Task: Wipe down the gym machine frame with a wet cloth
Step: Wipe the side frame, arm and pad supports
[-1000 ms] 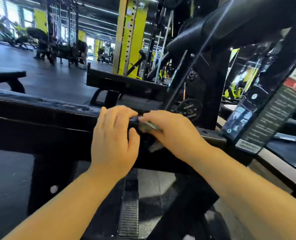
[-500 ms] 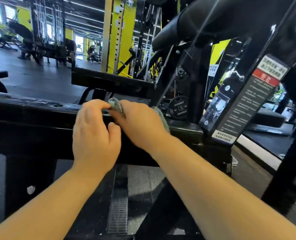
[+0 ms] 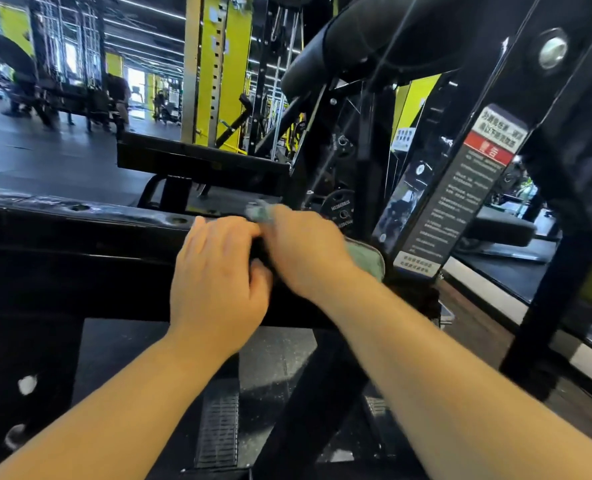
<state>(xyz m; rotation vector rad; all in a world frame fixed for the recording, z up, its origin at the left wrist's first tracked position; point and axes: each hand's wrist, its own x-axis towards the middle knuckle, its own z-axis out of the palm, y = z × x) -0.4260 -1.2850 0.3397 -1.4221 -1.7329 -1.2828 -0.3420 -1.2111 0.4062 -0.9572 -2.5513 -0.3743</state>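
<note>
Far left: the black frame beam runs level across the view. Its top face is glossy, with two holes near the rear edge. This left stretch of beam is bare up to the hands. Beyond its rear edge lies dark floor.

Centre-left: the left hand grips the beam. Its fingers are curled over the top near edge and its thumb is pressed on the front face.

Centre: the right hand sits just beside the left, knuckles touching or nearly so, and is motion-blurred. It holds a grey-green cloth against the beam top. A bunch of cloth shows past the fingertips, and a flat corner shows under the wrist. Exact finger lie cannot be read through the blur.

Right of the cloth: little free beam is left. A slanted black upright meets the beam there and carries a warning label, whose lower end is just beside the cloth's corner. A weight plate stands behind the beam, near the right hand's fingers.
</note>
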